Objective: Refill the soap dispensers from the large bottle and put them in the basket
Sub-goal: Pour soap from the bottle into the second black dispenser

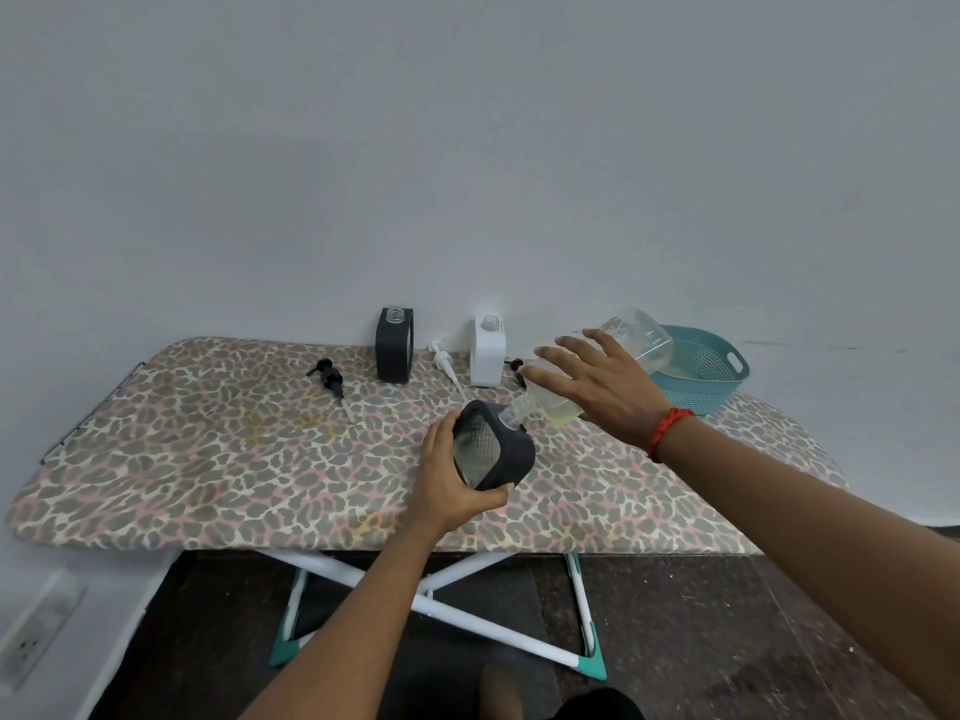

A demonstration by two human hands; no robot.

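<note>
My left hand grips a black square soap dispenser, tilted to the right above the board, its open neck up. My right hand holds the large clear bottle tipped down, its mouth meeting the dispenser's neck; pale yellow liquid lies in the bottle's lower part. A second black dispenser and a white dispenser stand uncapped at the back by the wall. A black pump and a white pump lie loose on the board. The teal basket sits at the back right.
Everything rests on an ironing board with a leopard-print cover pushed against a grey wall. Another black pump peeks out beside the white dispenser. White crossed legs and a dark floor lie below. A wall socket is at the lower left.
</note>
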